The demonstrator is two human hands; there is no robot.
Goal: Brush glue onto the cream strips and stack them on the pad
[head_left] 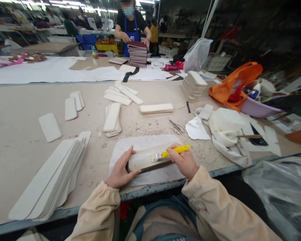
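In the head view, my right hand (185,162) is closed round the yellow handle of a paintbrush (178,150). Its pale bristles touch the top of a long, round-cornered, off-white panel (142,160), which looks damp or glossy. Dark edges under it suggest a stack, but I cannot tell how many layers. My left hand (121,169) grips the panel's left end, thumb along the near side and fingers at the far side. Beneath lies a white rounded sheet (120,145) near the table edge. My right hand hides the panel's right end.
Long white panels (57,174) are fanned at left; shorter panels (112,117) lie beyond. Scissors (177,127), a white cloth-like bundle (225,130) and an orange bag (235,85) are at right. Across the table, a masked person (132,26) handles a dark-red stack (137,55).
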